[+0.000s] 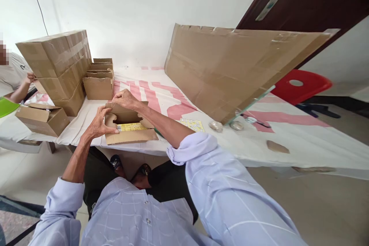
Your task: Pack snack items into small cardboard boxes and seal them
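An open cardboard box stands at the front edge of the table, with a yellow printed item inside it. My left hand grips the box's left side, thumb over the front and fingers at the back corner. Reaching across from the right, my right hand is at the back left corner of the box, its fingers pinched at the flap there. What exactly those fingertips hold is too small to tell. A yellow patterned sheet lies on the cloth to the right of the box.
Stacked closed boxes, several open cartons and a smaller box stand left. A large cardboard sheet leans at the right, near two tape rolls and scissors. A person sits far left. Behind is a red chair.
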Tool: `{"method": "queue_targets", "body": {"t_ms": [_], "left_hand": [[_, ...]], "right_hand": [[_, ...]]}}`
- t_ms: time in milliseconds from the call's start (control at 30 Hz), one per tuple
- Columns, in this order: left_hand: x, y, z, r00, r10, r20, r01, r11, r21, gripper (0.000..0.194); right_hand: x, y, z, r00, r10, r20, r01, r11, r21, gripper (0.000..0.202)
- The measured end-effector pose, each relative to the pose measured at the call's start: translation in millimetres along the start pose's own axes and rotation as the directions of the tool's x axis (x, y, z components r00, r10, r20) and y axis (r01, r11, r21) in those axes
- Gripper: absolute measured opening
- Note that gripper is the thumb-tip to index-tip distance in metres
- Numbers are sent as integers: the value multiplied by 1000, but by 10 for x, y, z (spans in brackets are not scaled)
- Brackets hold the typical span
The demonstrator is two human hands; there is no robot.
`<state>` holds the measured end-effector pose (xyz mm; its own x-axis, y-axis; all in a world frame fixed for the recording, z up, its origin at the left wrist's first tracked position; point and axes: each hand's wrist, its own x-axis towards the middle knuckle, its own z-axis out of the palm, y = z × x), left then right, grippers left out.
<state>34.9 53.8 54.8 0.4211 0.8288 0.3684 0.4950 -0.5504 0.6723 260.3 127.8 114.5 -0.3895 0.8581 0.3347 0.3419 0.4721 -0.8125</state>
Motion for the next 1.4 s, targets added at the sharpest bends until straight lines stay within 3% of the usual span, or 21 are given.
{"method": "queue_targets", "body": {"t_ms": [133,267,333,400,467,533,600,667,733,800,867,933,1133,1267,1400], "left_hand": [[5,-24,11,1000,2,-3,-2,1000,-5,116],[14,-52,22,1000,-12,0,12,1000,-11,120],[15,-67,21,1000,-20,4,20,1000,-13,123],[10,-79,11,1000,-20,16,20,1000,-19,125],[-1,-88,-2,999,-14,38,15,1000,-25,127],[-16,-88,-15,999,-12,53,13,1000,-15,129],[-27,-73,-26,999,-5,44,5,1000,9,131],[-28,-40,-38,999,25,20,-26,999,37,132],[-18,0,-60,998,63,6,-63,997,54,130],[-11,29,-101,997,81,-8,-80,994,73,121],[-32,31,-161,997,73,-22,-70,992,110,109],[-98,2,-233,999,39,-28,-35,987,157,100],[-371,-89,-360,990,-132,43,117,960,254,109],[-363,15,-357,968,-215,126,158,921,355,117],[-279,101,-320,944,-248,219,143,903,405,120]], "right_hand": [[10,-78,17,998,57,-20,-57,998,-37,16],[-131,-185,101,967,-163,-196,98,948,-304,23],[-267,-215,129,951,-221,-215,106,890,-443,29],[-408,-209,125,986,-102,-132,21,861,-509,35],[-508,-169,94,994,101,36,-74,888,-454,44],[-538,-113,56,947,202,248,-139,958,-250,46],[-508,-72,37,915,172,365,-187,982,6,37],[-454,-65,48,922,102,373,-171,973,156,27],[-412,-91,85,920,-1,393,-85,976,201,22],[-401,-130,127,883,-114,455,23,979,201,24],[-420,-162,145,850,-163,501,106,985,140,34],[-465,-176,118,841,-133,525,162,987,-9,41],[-671,-167,-152,766,227,602,110,876,-470,40],[-687,-156,-256,762,300,574,122,804,-583,46],[-619,-143,-268,723,341,601,155,767,-622,53]]}}
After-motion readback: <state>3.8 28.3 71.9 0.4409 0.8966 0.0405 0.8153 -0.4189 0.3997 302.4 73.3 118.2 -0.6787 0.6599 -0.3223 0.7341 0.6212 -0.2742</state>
